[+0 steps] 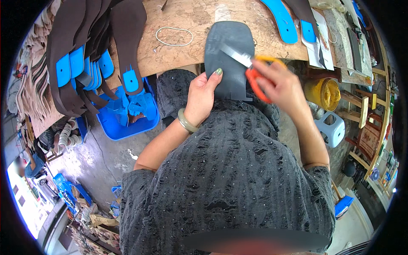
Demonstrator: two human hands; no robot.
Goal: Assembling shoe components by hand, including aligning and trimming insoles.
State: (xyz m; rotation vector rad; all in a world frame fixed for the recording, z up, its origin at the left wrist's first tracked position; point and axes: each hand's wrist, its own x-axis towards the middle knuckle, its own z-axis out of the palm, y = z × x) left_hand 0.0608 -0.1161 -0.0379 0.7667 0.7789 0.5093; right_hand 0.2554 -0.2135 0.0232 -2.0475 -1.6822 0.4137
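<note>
A dark grey, flat sole-shaped piece overhangs the near edge of the table, its rounded end on the wood and its notched end toward my body. My left hand is closed on its left edge, thumb on top. In my right hand is a pair of scissors with red-orange handles. The hand is smeared by motion, and the blades lie across the upper face of the grey piece. Whether the blades touch it, I cannot tell.
Brown insoles with blue heel patches are stacked at the table's left. Below them a blue bin holds blue scraps. A rubber band lies on the wooden table. A yellow bucket and light blue stool stand at right.
</note>
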